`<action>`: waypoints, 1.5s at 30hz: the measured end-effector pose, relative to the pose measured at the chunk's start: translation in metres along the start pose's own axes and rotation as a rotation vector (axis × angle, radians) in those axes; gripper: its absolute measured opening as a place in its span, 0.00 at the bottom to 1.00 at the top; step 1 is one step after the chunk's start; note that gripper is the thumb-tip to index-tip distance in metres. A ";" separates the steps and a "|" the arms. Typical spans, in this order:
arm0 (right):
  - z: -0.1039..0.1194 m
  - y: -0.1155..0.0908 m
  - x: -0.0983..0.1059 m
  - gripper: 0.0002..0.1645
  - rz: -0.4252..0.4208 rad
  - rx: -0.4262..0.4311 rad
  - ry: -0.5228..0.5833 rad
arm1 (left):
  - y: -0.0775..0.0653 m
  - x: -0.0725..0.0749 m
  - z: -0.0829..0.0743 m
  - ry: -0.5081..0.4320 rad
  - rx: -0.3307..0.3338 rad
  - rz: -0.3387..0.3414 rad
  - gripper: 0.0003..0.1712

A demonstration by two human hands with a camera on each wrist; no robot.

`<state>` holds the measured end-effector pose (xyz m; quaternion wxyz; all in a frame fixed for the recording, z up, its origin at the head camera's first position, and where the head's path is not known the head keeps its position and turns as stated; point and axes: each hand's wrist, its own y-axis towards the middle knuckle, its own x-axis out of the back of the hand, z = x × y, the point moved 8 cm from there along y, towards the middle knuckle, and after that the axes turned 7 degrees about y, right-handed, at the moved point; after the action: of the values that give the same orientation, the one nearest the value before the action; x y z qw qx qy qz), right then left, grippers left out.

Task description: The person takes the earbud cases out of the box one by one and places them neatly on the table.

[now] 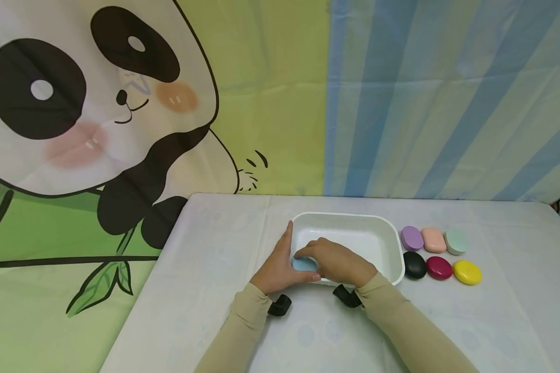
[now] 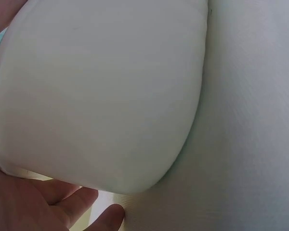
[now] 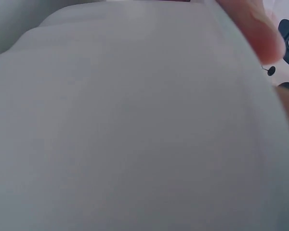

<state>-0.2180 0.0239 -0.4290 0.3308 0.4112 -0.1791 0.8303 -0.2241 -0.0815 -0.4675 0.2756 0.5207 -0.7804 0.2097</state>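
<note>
A white rectangular tray (image 1: 359, 230) with rounded corners stands on the table. In the head view my left hand (image 1: 279, 268) spans its near left corner, fingers straight along the left side and thumb along the front rim. My right hand (image 1: 338, 260) reaches over the front rim with bent fingers, pinching a light blue rounded piece (image 1: 303, 264) at that corner inside the tray. The thumb's grip is partly hidden. The left wrist view shows the tray's outer wall (image 2: 101, 96) with left fingers (image 2: 77, 204) beside it. The tray wall (image 3: 135, 120) fills most of the right wrist view.
Right of the tray lie small rounded pieces in two rows: purple (image 1: 411, 238), pink (image 1: 434, 240) and mint green (image 1: 456, 241) behind, black (image 1: 415, 265), dark red (image 1: 439, 268) and yellow (image 1: 467, 272) in front. A printed panda cloth (image 1: 270, 103) hangs behind the white-covered table (image 1: 317, 342).
</note>
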 end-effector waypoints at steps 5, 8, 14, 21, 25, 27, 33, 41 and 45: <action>-0.005 -0.001 0.002 0.26 -0.006 -0.057 0.038 | 0.001 -0.001 -0.001 -0.023 -0.012 -0.003 0.80; -0.007 -0.001 0.003 0.28 -0.015 -0.080 0.037 | 0.001 -0.001 0.000 -0.025 -0.012 -0.006 0.80; -0.008 -0.003 0.005 0.30 -0.024 -0.083 0.017 | 0.001 0.000 0.001 -0.026 -0.016 -0.014 0.80; -0.008 -0.003 0.004 0.31 -0.026 -0.059 -0.021 | 0.001 0.000 0.002 -0.028 -0.018 -0.016 0.81; -0.010 -0.005 0.007 0.32 -0.068 -0.084 -0.037 | 0.001 0.000 0.003 -0.024 -0.008 -0.017 0.80; -0.012 -0.007 0.009 0.33 -0.090 -0.100 -0.043 | 0.001 0.000 0.004 -0.021 -0.007 -0.018 0.80; -0.017 -0.016 0.017 0.34 -0.143 -0.154 -0.051 | 0.002 0.001 0.003 -0.006 -0.009 -0.021 0.81; -0.021 -0.030 0.032 0.36 -0.183 -0.193 -0.047 | 0.003 0.000 0.003 -0.015 -0.011 -0.022 0.82; -0.024 -0.039 0.038 0.37 -0.212 -0.188 -0.035 | 0.003 0.000 0.004 -0.021 -0.009 -0.025 0.82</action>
<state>-0.2213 0.0805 -0.4123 0.4506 0.4093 -0.2173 0.7630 -0.2274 -0.0827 -0.4704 0.2724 0.5312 -0.7775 0.1976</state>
